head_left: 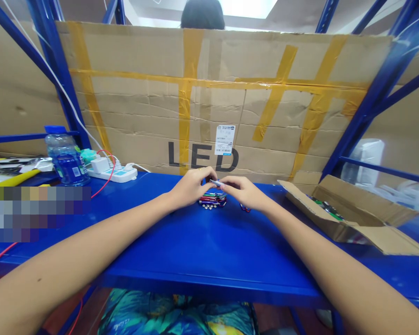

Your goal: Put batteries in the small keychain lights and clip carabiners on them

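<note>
Both hands meet above the blue tabletop (pixel 209 246), holding one small silvery tube (pixel 215 183) between them. My left hand (pixel 193 186) pinches its left end, and my right hand (pixel 242 190) has thumb and fingers closed on the right end. Just below lies a pile of slim coloured metal tubes (pixel 211 200), red, green and blue among them, with round silvery ends facing me. A small red and blue metal piece (pixel 245 208), perhaps a clip, shows beneath my right hand, which partly hides it.
An open cardboard box (pixel 349 228) with small green and dark items stands at right. A plastic bottle (pixel 65 158) and a white power strip (pixel 117 174) with a red cable are at left. A tall cardboard panel (pixel 139 116) closes off the back; a person's head shows above it.
</note>
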Available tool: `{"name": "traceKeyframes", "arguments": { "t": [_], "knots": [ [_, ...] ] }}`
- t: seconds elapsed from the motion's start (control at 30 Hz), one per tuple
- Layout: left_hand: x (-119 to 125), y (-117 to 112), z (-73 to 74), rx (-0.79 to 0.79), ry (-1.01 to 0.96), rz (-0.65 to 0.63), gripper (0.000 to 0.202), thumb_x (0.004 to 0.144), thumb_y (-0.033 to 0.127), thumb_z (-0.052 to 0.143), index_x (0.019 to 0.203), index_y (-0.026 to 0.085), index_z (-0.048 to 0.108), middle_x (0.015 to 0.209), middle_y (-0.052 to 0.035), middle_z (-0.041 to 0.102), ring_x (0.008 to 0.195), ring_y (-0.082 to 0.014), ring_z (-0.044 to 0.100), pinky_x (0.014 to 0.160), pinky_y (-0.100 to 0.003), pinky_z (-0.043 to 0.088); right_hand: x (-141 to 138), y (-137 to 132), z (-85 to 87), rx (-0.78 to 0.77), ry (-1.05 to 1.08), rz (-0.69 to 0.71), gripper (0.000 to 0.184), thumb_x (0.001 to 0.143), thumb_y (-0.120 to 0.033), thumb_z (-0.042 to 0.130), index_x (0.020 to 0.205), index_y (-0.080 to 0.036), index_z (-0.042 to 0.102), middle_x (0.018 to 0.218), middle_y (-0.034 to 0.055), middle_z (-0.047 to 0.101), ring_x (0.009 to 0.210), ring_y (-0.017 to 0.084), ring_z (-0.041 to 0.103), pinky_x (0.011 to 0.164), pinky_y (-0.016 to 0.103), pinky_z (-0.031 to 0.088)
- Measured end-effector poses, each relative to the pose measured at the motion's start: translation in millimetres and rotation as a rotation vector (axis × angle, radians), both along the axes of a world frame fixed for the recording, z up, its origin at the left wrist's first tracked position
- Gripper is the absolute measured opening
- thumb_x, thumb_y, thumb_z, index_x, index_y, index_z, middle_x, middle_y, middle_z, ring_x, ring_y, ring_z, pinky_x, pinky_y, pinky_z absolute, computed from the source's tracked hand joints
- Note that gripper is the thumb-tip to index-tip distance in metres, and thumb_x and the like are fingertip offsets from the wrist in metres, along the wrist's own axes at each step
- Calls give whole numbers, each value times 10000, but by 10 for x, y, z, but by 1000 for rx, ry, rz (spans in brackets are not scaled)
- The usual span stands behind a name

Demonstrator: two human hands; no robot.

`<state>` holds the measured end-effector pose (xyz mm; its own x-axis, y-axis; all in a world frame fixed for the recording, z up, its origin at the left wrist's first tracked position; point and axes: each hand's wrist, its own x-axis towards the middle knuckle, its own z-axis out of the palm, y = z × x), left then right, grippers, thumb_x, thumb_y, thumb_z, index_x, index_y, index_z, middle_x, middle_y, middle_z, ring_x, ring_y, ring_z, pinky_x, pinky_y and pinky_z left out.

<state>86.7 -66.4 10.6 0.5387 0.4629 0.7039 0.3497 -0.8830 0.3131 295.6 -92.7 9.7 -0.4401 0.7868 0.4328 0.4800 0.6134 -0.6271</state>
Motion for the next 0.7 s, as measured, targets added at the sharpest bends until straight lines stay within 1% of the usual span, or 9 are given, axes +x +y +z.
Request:
{"name": "traceKeyframes", "arguments": {
  "t": [0.1,0.17,0.2,0.27,0.3,0.37,0.47,0.57,0.7],
  "knots": [
    [28,-48,-10,28,22,-65,50,864,183,567,881,191,614,858,-31,653,833,-165,585,756,-298,439,-6,-24,26,-180,34,93,327,900,-430,515,758,-162,635,701,35,671,701,175,624,712,326,478],
    [44,-65,-8,-26,21,-100,81,831,202,609,910,195,620,897,-39,648,886,-182,581,795,-319,438,-7,-26,31,-240,71,106,294,881,-408,537,726,-167,602,618,9,627,622,156,605,659,306,464],
    [51,-66,-4,-94,-2,-120,152,802,234,653,946,197,620,941,-47,650,919,-194,582,817,-331,437,-7,-24,29,-256,89,103,267,867,-394,553,733,-168,596,598,0,613,596,151,598,640,300,459],
    [63,-44,7,-309,-119,-182,311,765,342,707,1022,193,614,1046,-74,649,999,-223,584,857,-355,438,-10,-18,23,-279,126,84,216,841,-371,582,765,-169,588,577,-12,598,563,148,592,617,296,459],
    [66,-22,12,-439,-212,-229,357,779,409,690,1046,186,611,1082,-90,648,1034,-236,585,869,-364,439,-13,-16,19,-288,143,70,198,833,-362,592,781,-171,578,569,-18,590,551,146,590,608,295,462],
    [60,40,15,-682,-406,-336,402,854,515,571,1048,167,621,1083,-115,663,1056,-247,595,866,-371,447,-26,-18,13,-313,168,45,169,834,-342,587,810,-179,550,540,-39,557,516,140,579,577,288,465],
    [28,132,5,-883,-560,-419,485,895,576,483,1015,138,655,1040,-134,689,1008,-243,624,842,-360,456,-65,-38,4,-364,154,31,116,846,-297,556,831,-190,514,526,-61,519,475,129,564,542,277,464],
    [0,169,-11,-962,-593,-428,536,893,607,469,991,122,675,1030,-141,697,962,-238,640,809,-346,459,-109,-58,-15,-397,115,35,115,837,-269,553,785,-200,477,549,-54,524,463,118,546,522,269,461],
    [9,134,-13,-984,-567,-436,552,889,623,468,980,123,683,1017,-135,702,941,-232,643,796,-338,458,-130,-63,-33,-407,97,66,142,833,-297,548,754,-201,481,539,-58,482,467,110,504,501,259,442]
  ]
}}
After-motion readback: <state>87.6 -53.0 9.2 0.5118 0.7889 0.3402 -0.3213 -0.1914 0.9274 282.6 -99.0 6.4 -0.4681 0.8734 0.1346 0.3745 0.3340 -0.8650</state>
